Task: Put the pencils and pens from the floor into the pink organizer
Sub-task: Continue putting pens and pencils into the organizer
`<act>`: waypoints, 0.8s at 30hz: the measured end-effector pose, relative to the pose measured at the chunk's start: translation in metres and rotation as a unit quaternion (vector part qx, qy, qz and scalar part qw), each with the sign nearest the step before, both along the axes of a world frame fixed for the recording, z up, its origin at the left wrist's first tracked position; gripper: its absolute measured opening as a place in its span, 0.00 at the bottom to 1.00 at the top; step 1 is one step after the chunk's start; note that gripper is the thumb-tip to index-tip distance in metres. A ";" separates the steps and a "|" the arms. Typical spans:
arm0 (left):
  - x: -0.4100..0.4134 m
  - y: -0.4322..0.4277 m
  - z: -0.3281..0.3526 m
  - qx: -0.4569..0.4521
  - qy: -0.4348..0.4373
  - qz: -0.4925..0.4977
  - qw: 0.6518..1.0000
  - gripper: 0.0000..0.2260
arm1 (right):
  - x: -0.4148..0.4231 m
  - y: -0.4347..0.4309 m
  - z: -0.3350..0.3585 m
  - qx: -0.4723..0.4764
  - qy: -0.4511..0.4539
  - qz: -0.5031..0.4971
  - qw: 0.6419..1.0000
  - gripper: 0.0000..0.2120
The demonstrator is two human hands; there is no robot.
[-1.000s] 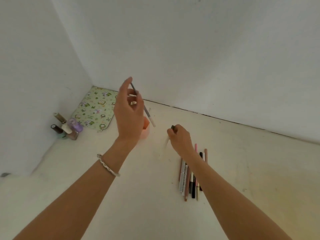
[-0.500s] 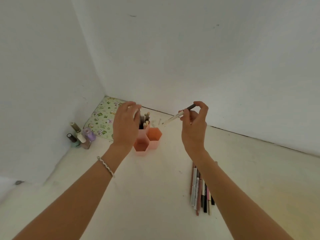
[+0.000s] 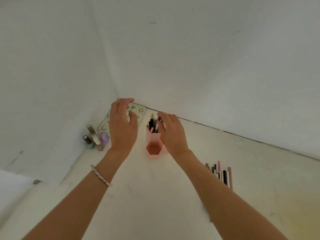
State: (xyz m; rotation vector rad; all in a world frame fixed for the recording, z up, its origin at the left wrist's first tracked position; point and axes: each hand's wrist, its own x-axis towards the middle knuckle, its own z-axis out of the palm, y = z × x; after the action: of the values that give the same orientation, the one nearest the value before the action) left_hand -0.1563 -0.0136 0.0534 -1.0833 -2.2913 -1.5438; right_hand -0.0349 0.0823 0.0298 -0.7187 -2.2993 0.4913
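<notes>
**Right hand at the pink organizer, left hand hovering open**

A beaded bracelet (image 3: 101, 176) circles the left wrist. To the right of the right forearm, the pencils and pens (image 3: 223, 174) left on the floor (image 3: 155, 205) lie side by side in a tight row. Their long axes run near-to-far, and the forearm covers their near left edge.

Further out, the left hand (image 3: 123, 129) hangs in the air just left of the pink organizer (image 3: 153, 147), fingers spread and relaxed, holding nothing. The right hand (image 3: 173, 134) reaches over the organizer's right side, and its curled fingertips pinch the top of a grey-capped pen (image 3: 158, 118) that stands nearly upright in the taller rear hexagonal cell. Other upright pens (image 3: 152, 123) stand in the same cell.

Left of the hands, nail polish bottles (image 3: 95, 138) cluster by the wall (image 3: 52, 84), their labels too small to read. A floral-print pouch (image 3: 139, 110) lies in the corner.
</notes>
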 end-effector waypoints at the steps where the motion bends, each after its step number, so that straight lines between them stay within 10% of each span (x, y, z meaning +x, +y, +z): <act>1: 0.003 -0.001 0.000 0.003 -0.003 -0.002 1.000 0.15 | 0.000 0.000 -0.004 0.034 -0.018 -0.003 0.999 0.08; 10: 0.092 0.028 -0.013 -0.055 -0.033 -0.120 0.991 0.12 | 0.063 0.026 0.008 -0.032 0.081 -0.124 0.988 0.20; 16: 0.182 0.060 -0.066 -0.346 -0.158 -0.221 0.898 0.11 | 0.135 0.048 0.006 -0.077 0.090 -0.188 0.975 0.20; 24: 0.226 0.077 -0.103 -0.481 -0.196 -0.183 0.835 0.14 | 0.209 0.061 -0.018 -0.126 0.064 -0.238 0.961 0.16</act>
State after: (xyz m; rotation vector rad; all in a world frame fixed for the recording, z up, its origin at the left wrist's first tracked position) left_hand 0.0694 0.0631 -0.0494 -1.5801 -3.4598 -0.6153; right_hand 0.1741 0.1433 0.0115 -1.2834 -1.8714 0.5860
